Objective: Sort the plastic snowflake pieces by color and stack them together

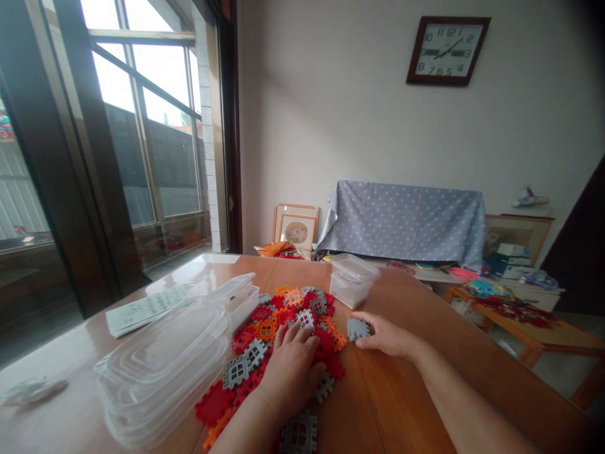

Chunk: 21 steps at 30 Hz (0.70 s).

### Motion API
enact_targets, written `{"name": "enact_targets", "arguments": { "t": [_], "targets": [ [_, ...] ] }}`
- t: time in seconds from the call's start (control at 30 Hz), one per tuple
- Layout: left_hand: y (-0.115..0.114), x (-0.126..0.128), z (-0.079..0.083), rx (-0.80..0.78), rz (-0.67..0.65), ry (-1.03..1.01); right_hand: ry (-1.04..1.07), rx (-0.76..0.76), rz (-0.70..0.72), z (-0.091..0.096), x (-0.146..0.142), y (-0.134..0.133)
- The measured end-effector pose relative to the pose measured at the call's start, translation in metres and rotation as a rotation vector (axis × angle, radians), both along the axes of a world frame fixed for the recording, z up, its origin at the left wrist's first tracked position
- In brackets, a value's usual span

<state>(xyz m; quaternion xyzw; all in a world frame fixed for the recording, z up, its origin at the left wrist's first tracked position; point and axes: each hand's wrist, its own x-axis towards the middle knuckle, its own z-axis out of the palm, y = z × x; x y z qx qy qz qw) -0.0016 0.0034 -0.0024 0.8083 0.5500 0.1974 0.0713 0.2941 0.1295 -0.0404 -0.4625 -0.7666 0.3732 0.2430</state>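
Note:
A pile of interlocking plastic tiles [218,403] in red, orange and grey spreads over the middle of the table. Many have window-like openings and notched edges. My left hand [293,359] lies on the pile, palm down with fingers spread, and covers some of the tiles. To the right of the pile, my right hand [385,336] grips a grey tile [358,330] between thumb and fingers, just above or on the table. Whether that is one tile or a small stack I cannot tell.
Clear plastic lids [165,347] lie stacked left of the pile, with a white open box [243,306] behind them. A clear container [352,284] stands at the back right. Handwritten cards [142,309] and a small plastic bag [33,391] are on the table's left [75,359].

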Motion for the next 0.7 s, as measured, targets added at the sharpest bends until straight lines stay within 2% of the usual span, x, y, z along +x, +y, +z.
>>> {"name": "enact_targets", "arguments": {
  "t": [0.23, 0.7],
  "targets": [
    [-0.002, 0.0001, 0.0037, -0.014, -0.003, 0.014, -0.029, 0.039, -0.064, -0.0061, -0.0029, 0.0039],
    [-0.0014, 0.0001, 0.0032, -0.023, -0.004, 0.024, -0.014, 0.063, -0.062, -0.0063, -0.0019, 0.0008]
  ]
}}
